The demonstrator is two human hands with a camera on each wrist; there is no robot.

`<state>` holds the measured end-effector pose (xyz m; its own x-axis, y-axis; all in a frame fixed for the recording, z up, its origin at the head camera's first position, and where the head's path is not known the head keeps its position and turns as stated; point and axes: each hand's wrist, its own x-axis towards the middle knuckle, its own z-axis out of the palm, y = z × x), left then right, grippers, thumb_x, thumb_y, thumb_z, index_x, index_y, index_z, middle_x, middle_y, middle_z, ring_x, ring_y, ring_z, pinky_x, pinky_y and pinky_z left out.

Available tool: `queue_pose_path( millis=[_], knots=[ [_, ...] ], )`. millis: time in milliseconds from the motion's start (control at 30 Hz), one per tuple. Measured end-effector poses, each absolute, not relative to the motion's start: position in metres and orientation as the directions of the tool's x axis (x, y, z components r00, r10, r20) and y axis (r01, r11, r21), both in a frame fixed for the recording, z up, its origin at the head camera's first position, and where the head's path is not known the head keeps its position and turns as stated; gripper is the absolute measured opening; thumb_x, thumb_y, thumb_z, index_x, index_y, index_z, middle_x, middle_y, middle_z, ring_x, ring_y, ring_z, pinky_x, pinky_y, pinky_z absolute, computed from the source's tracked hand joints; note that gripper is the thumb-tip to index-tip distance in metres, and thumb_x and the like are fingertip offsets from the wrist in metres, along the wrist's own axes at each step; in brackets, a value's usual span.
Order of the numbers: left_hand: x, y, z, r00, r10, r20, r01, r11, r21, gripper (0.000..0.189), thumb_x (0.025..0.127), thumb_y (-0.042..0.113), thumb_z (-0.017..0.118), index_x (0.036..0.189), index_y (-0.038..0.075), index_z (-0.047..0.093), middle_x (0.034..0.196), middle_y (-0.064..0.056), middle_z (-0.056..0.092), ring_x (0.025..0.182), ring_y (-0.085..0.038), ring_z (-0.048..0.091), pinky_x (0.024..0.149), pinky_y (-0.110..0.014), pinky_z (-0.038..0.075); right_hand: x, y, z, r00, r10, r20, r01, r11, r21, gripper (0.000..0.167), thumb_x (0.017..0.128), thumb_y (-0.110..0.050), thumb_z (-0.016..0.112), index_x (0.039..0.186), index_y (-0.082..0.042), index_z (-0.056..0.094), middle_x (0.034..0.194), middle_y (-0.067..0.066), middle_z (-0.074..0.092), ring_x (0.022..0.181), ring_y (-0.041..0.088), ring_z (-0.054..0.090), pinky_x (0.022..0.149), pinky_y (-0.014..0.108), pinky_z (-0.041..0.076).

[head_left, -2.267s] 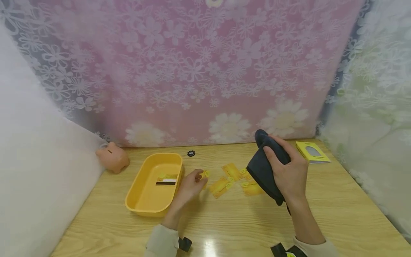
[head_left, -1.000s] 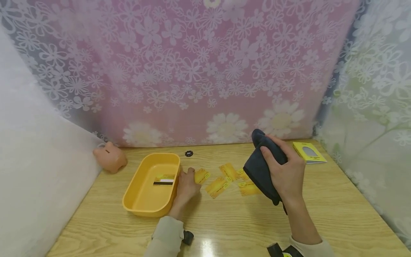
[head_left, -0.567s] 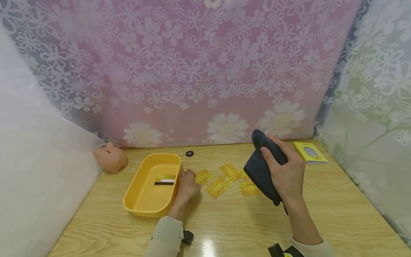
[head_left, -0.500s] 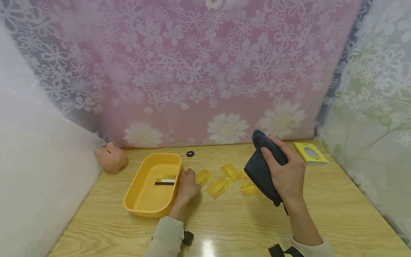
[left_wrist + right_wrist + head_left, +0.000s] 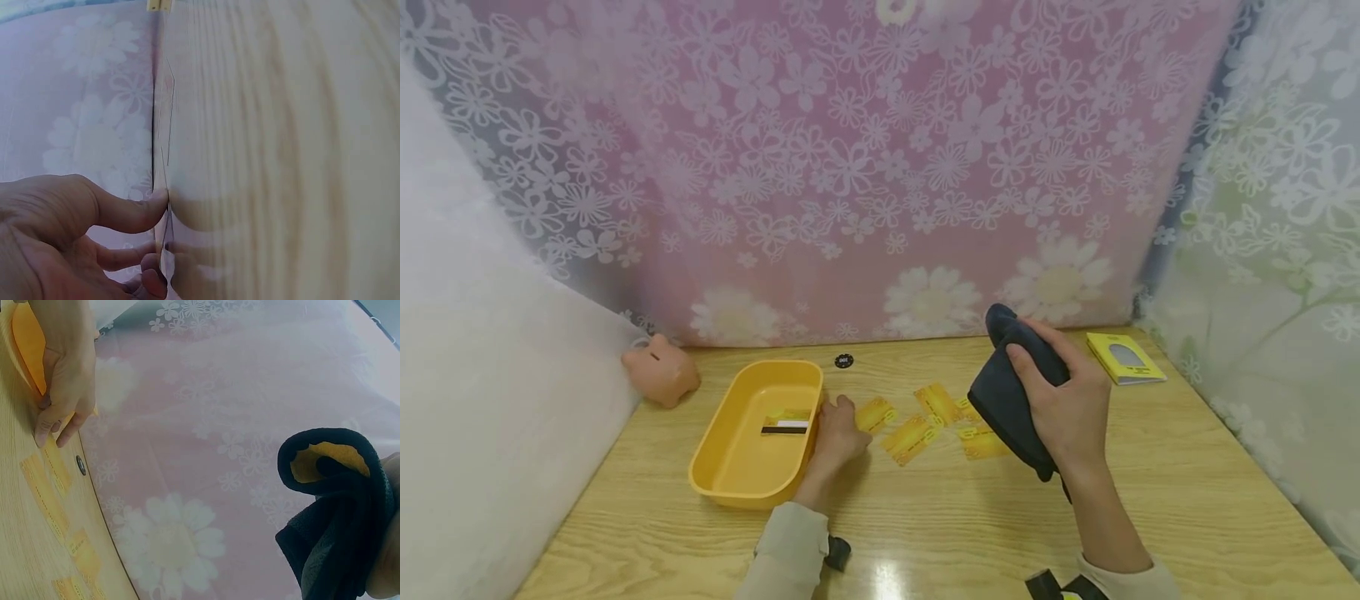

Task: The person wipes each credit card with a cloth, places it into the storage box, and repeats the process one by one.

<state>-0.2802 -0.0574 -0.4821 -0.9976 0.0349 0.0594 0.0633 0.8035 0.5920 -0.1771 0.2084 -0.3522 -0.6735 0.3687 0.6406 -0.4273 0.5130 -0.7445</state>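
At the table, my left hand (image 5: 838, 432) pinches the near end of a yellow printed card (image 5: 876, 414), which lies nearly flat. The left wrist view shows the thumb on one side of its thin edge and fingertips on the other. More yellow cards (image 5: 910, 439) are spread to its right, some overlapping. Raised above the right part of the table, my right hand (image 5: 1075, 408) grips a dark blue folded cloth item (image 5: 1018, 404). Orange-yellow shows inside its fold (image 5: 334, 456) in the right wrist view. Its exact kind cannot be told.
Left of my left hand stands a yellow tray (image 5: 741, 467) holding a card with a black stripe (image 5: 785, 428). A piggy bank (image 5: 660, 372) sits at the back left. Near the curtain lie a black chip marked 100 (image 5: 843, 361) and, at right, a yellow booklet (image 5: 1126, 358).
Since the oldest frame, my left hand has shifted slightly left and down, and more of the card shows flat on the table. The right hand keeps its grip on the cloth item.
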Motion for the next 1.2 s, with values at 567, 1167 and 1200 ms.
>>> queue_pose_path(
  millis=[567, 1167, 1200],
  knots=[
    [-0.264, -0.064, -0.474, -0.986, 0.091, 0.140, 0.159, 0.771, 0.617, 0.056, 0.078, -0.012, 0.068, 0.131, 0.002, 0.066, 0.108, -0.019, 0.069, 0.091, -0.027, 0.058, 0.084, -0.049, 0.053, -0.177, 0.199, -0.355, -0.687, 0.351, 0.636, -0.444, 0.490, -0.750, 0.036, 0.096, -0.018, 0.077, 0.131, -0.025, 0.075, 0.126, 0.003, 0.073, 0.097, -0.007, 0.064, 0.077, 0.007, 0.053],
    [-0.235, -0.076, -0.414, -0.952, 0.216, 0.219, 0.255, 0.158, 0.954, 0.062, 0.091, -0.006, 0.075, 0.146, 0.020, 0.061, 0.105, -0.017, 0.054, 0.087, -0.034, 0.075, 0.078, -0.034, 0.065, -0.174, 0.181, -0.380, -0.782, 0.222, 0.582, -0.425, 0.493, -0.759, 0.036, 0.097, -0.018, 0.077, 0.133, -0.023, 0.073, 0.125, 0.002, 0.073, 0.097, -0.002, 0.066, 0.076, 0.009, 0.054],
    [-0.233, -0.077, -0.410, -0.951, 0.223, 0.216, 0.248, 0.129, 0.960, 0.064, 0.092, -0.005, 0.075, 0.147, 0.023, 0.061, 0.104, -0.016, 0.055, 0.088, -0.035, 0.075, 0.079, -0.034, 0.065, -0.174, 0.177, -0.381, -0.782, 0.204, 0.588, -0.440, 0.488, -0.754, 0.037, 0.097, -0.017, 0.077, 0.132, -0.023, 0.073, 0.125, 0.003, 0.073, 0.097, 0.001, 0.067, 0.075, 0.009, 0.055]
  ],
)
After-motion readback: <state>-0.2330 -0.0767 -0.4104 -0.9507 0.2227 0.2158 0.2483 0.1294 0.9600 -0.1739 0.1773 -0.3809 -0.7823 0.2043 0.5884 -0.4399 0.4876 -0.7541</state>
